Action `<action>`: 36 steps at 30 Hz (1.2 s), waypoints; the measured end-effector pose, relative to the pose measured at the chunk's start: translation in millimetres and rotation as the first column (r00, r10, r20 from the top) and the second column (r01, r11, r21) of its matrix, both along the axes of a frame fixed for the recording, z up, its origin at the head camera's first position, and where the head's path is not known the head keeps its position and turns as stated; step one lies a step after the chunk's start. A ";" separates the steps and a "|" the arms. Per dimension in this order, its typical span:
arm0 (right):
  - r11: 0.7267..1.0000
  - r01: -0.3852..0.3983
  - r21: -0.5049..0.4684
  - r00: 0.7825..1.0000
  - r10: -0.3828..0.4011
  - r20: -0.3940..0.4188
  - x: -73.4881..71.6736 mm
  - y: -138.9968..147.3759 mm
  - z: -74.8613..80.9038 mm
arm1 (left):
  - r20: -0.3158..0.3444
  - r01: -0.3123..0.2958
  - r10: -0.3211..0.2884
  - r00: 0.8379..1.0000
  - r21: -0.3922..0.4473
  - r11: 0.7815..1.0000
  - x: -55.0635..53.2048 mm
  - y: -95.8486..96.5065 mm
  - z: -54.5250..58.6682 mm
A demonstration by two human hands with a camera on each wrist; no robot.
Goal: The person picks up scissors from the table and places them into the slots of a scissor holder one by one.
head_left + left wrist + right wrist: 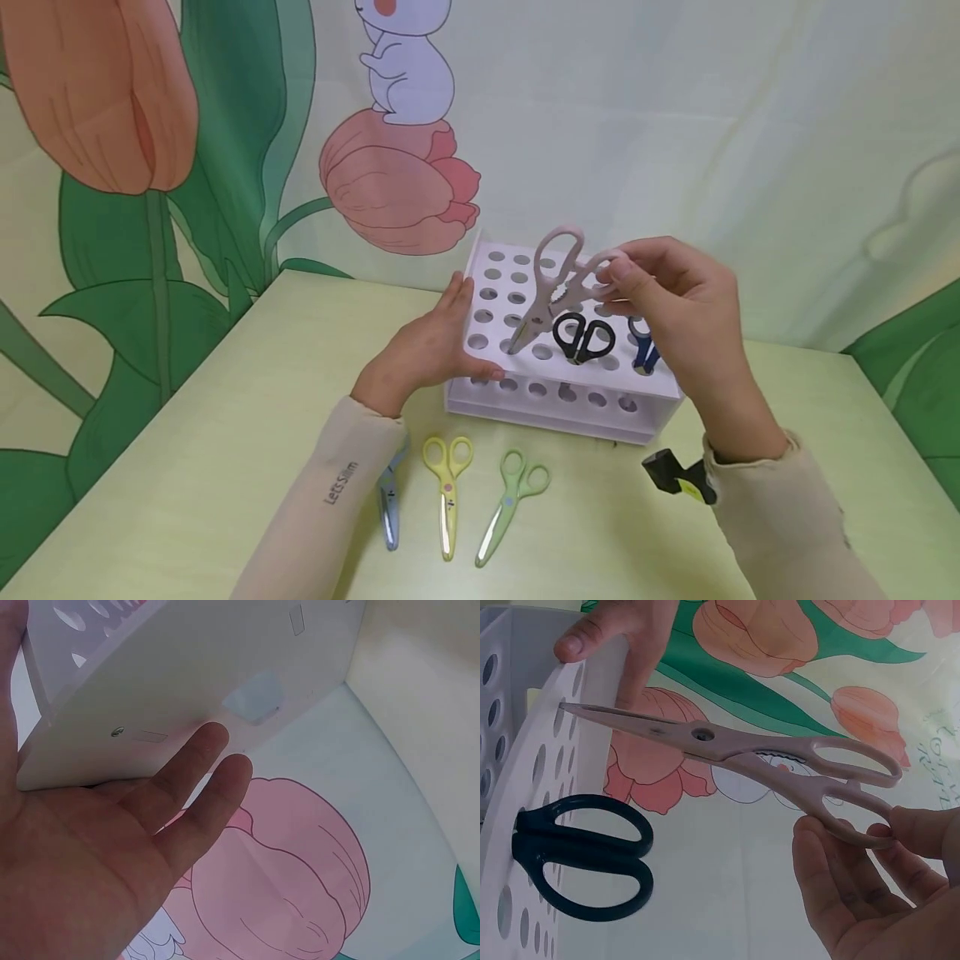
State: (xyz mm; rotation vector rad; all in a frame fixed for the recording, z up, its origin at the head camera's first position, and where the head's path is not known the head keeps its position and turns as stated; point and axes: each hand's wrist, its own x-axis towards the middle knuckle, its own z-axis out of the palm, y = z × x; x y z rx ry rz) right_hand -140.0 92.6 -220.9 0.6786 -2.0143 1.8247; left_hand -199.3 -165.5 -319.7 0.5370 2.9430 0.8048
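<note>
My right hand (678, 300) pinches one handle loop of the pale pink kitchen scissors (546, 312). They slant downward, tip right at a front-row hole of the white perforated rack (618, 377). In the right wrist view, the scissors' blades (641, 726) lie nearly together. My left hand (427, 337) rests against the rack's left side, thumb along the front top edge and fingers straight. Black-handled scissors (583, 337) stand in the rack beside the pink pair. Farther right stand dark blue scissors (645, 346), partly behind my right hand.
In front of the rack, blue scissors (388, 500), yellow scissors (447, 500) and green scissors (510, 504) lie on the pale green table (247, 417). My left sleeve partly covers the blue pair. Behind the table hangs a tulip-patterned backdrop (600, 125).
</note>
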 end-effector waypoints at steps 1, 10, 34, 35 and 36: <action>1.000 -0.001 0.004 1.000 0.001 -0.003 -0.8 -1.6 -0.7 | -0.001 0.001 -0.001 1.000 0.002 1.000 -0.2 0.3 -0.2; 0.995 0.061 0.085 0.998 -0.060 -0.005 -8.7 -10.4 -0.9 | 0.009 -0.002 0.002 1.000 0.002 1.000 0.1 0.3 0.5; 0.939 0.125 0.322 0.981 -0.166 0.101 -26.8 -32.6 -25.3 | 0.015 0.003 -0.004 1.000 0.020 1.000 -1.2 0.3 -0.9; 0.933 0.132 0.334 0.980 -0.172 0.096 -27.2 -33.5 -26.5 | 0.014 0.003 -0.004 1.000 0.021 1.000 -1.4 0.2 -1.0; 0.930 0.135 0.342 0.980 -0.177 0.093 -27.5 -34.3 -27.7 | 0.013 0.005 -0.005 1.000 0.021 1.000 -1.6 0.2 -1.1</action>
